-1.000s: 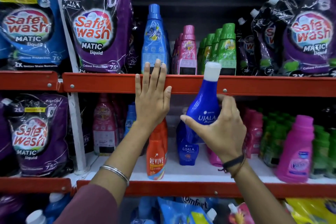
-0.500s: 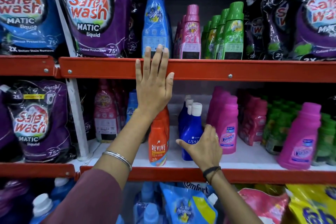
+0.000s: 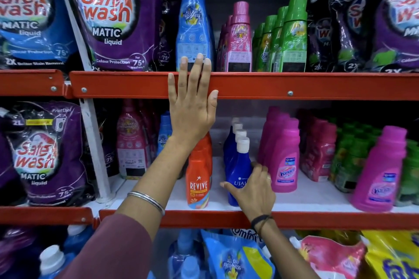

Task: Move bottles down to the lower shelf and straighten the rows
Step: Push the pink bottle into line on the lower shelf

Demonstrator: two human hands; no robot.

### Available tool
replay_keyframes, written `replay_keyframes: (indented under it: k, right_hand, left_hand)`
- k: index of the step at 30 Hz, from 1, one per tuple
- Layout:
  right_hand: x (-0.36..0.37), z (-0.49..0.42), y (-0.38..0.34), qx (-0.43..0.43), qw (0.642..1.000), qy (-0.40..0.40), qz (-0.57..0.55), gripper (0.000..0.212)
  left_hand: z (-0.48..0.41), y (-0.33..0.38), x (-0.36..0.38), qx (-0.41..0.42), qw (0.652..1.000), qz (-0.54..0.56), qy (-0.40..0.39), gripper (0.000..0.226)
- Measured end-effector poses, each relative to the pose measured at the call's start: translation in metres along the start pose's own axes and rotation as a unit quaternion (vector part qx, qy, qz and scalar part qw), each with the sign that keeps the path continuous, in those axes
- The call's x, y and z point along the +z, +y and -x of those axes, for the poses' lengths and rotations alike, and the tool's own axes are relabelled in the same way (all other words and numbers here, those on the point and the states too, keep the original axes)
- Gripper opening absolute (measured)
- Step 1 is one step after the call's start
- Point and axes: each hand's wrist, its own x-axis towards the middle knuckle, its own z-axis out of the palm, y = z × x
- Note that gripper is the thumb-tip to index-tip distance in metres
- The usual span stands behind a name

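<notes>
A dark blue Ujala bottle [image 3: 238,165] with a white cap stands at the front of a row of like bottles on the lower shelf [image 3: 317,199]. My right hand [image 3: 254,190] is wrapped around its lower body, thumb to the left. My left hand [image 3: 192,106] lies flat with fingers spread against the red edge of the upper shelf [image 3: 294,85], holding nothing. An orange Revive bottle [image 3: 198,176] stands just left of the blue row, and pink Vanish bottles [image 3: 284,156] stand just right of it.
The upper shelf carries a tall light blue bottle [image 3: 192,22], pink bottles [image 3: 239,41], green bottles [image 3: 292,38] and Safewash pouches [image 3: 113,18]. More pink [image 3: 381,172] and green bottles fill the lower shelf's right side. Pouches and bottles crowd the bottom level.
My right hand brought the blue bottle down from upper-shelf height and stood it at the front of the blue row on the lower shelf. My left hand stayed on the shelf edge.
</notes>
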Motion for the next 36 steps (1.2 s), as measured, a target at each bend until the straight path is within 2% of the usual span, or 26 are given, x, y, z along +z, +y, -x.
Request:
replay_keyframes:
  k: [5,11,17,20,22,24,27,30,32,36]
  right_hand:
    - [-0.002,0.002,0.004,-0.021,1.0,-0.002,0.008,0.098]
    - [-0.035,-0.011,0.031,-0.046,0.992,0.051,-0.103,0.08]
    - [-0.095,-0.054,0.085,-0.045,0.966,0.231,-0.107,0.054]
    - [-0.127,-0.077,0.118,-0.028,0.949,0.304,-0.076,0.054]
    - [-0.142,-0.09,0.138,-0.003,0.943,0.329,-0.055,0.061]
    - [-0.153,-0.1,0.154,0.036,0.945,0.322,-0.041,0.071]
    - [-0.161,-0.108,0.17,0.09,0.962,0.255,-0.017,0.083]
    - [-0.164,-0.11,0.176,0.122,0.968,0.218,-0.006,0.088]
    - [-0.165,-0.111,0.178,0.124,0.966,0.228,0.005,0.081]
    - [-0.176,-0.114,0.179,0.127,0.963,0.234,0.037,0.051]
  left_hand:
    - [0.0,0.001,-0.002,-0.004,1.0,-0.001,-0.004,0.054]
    - [-0.003,0.018,-0.005,-0.018,1.0,0.01,-0.021,0.057]
    - [-0.018,0.062,-0.002,0.01,0.998,0.048,-0.027,0.058]
    - [-0.02,0.075,0.006,0.005,0.999,0.015,-0.035,0.059]
    - [-0.019,0.078,0.01,-0.002,0.999,-0.009,-0.037,0.059]
    - [-0.019,0.078,0.012,-0.004,0.999,-0.014,-0.035,0.059]
    - [-0.019,0.078,0.013,-0.006,0.999,-0.022,-0.032,0.059]
    - [-0.019,0.079,0.013,-0.008,0.999,-0.022,-0.036,0.059]
    - [-0.019,0.078,0.013,-0.008,0.999,-0.022,-0.039,0.059]
    - [-0.019,0.078,0.013,-0.008,0.999,-0.023,-0.037,0.059]
